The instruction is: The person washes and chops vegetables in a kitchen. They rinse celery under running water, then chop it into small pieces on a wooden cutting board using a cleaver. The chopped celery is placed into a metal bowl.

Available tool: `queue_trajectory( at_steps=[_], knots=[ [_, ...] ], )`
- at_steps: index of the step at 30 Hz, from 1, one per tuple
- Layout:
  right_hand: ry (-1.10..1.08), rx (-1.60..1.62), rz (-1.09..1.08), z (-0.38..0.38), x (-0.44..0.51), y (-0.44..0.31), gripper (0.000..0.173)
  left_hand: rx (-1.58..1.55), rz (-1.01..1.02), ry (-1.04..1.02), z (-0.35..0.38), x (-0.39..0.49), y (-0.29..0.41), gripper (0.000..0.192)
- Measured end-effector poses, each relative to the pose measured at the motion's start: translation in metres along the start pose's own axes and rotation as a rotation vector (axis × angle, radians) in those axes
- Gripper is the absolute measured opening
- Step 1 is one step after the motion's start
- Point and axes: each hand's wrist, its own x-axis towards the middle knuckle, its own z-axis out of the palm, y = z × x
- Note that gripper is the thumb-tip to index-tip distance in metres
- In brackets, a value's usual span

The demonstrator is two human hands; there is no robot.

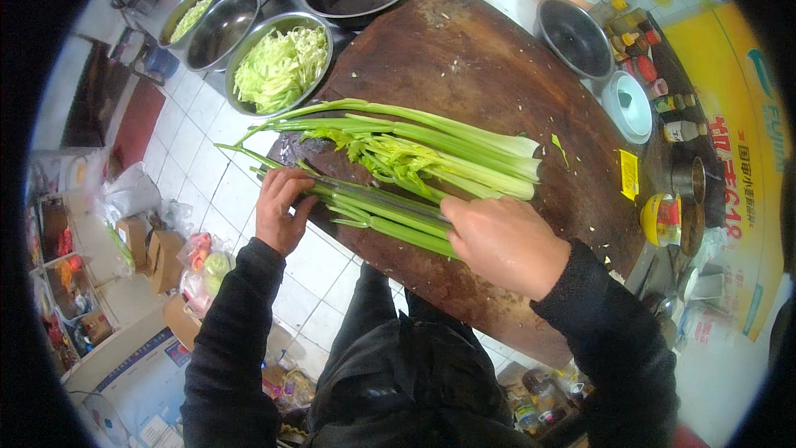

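Observation:
Celery stalks (398,228) lie in a bundle along the near left edge of a brown wooden chopping board (472,74). My left hand (283,208) rests on their thin left end, fingers curled over them. A knife (392,196) with a long dark blade lies along the stalks, and my right hand (507,239) is closed around its handle, which is hidden. How far the blade has entered the celery cannot be told. Just beyond is a second bunch of celery (448,143), its pale bases pointing right and yellow-green leaves on top.
A metal bowl of shredded pale green vegetable (280,68) stands at the board's upper left, beside several other metal bowls. Rightward are a metal bowl (575,37), light-blue bowls (627,107), a yellow packet (629,174), a yellow tub (661,219) and several seasoning bottles. Vegetable scraps dot the board.

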Motion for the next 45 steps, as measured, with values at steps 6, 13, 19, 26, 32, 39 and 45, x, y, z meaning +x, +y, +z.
queue_trajectory(
  at_steps=[6,13,19,26,32,39,45],
  knots=[
    [0.014,-0.07,-0.038,-0.003,-0.031,0.027,0.018,0.036,0.06,0.017,0.003,0.001,-0.009,0.026],
    [-0.198,-0.243,0.322,-0.027,-0.169,0.095,0.018,0.051,0.04,0.005,0.003,0.002,-0.008,0.024],
    [-0.232,-0.313,0.439,-0.037,-0.232,0.101,0.019,0.169,0.102,0.046,0.006,-0.001,0.032,0.037],
    [0.059,0.007,0.223,-0.017,-0.165,0.07,0.02,0.079,0.237,-0.146,0.024,-0.003,0.061,0.04],
    [-0.024,-0.033,0.097,-0.009,-0.095,0.044,0.018,0.07,0.244,-0.067,0.034,-0.015,0.057,0.035],
    [-0.077,-0.085,0.112,-0.01,-0.077,0.026,0.019,0.053,0.223,-0.061,0.035,-0.013,0.057,0.036],
    [-0.095,-0.149,0.148,-0.003,-0.102,0.049,0.017,0.037,0.244,-0.078,0.034,-0.01,0.055,0.035]
  ],
)
